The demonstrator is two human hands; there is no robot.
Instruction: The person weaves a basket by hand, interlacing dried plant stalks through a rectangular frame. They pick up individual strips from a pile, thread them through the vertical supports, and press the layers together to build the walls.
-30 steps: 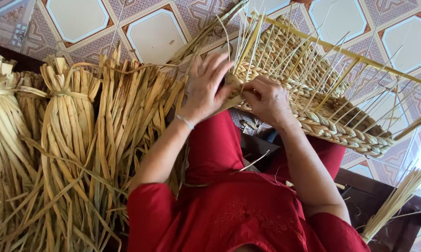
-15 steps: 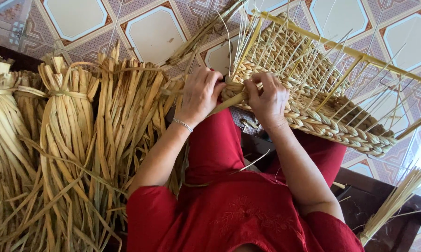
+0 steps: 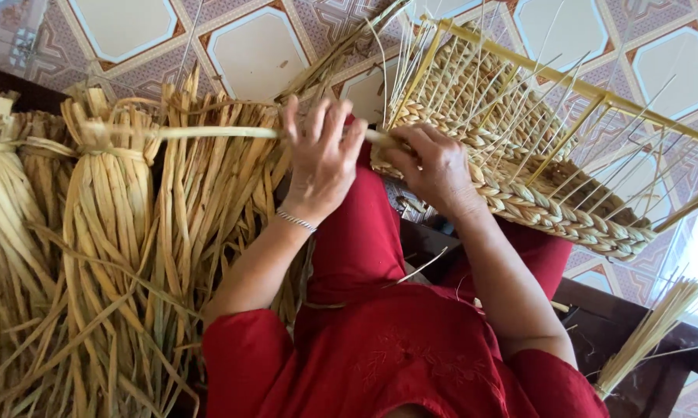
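I see my left hand [image 3: 322, 159] with fingers closed around a long dried straw strand [image 3: 210, 132] — it runs out level over the tied straw bundles [image 3: 109, 201]. My right hand [image 3: 434, 166] pinches the strand's end against the half-woven basket [image 3: 535, 197], which rests on my red-clothed lap [image 3: 364, 248] — tilted up over the tiled floor [image 3: 256, 46].

Left of my fingers stand tied bundles of dried reed [image 3: 101, 232]; beyond my fingers lies patterned tiled floor [image 3: 256, 46]; a thin straw bunch [image 3: 651, 329] sits far right.

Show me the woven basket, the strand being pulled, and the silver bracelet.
woven basket [image 3: 554, 213]: head view, on its braided rim.
strand [image 3: 210, 132]: head view, mid-length of the stretched strip.
silver bracelet [image 3: 295, 220]: head view, on the chain at the wrist.
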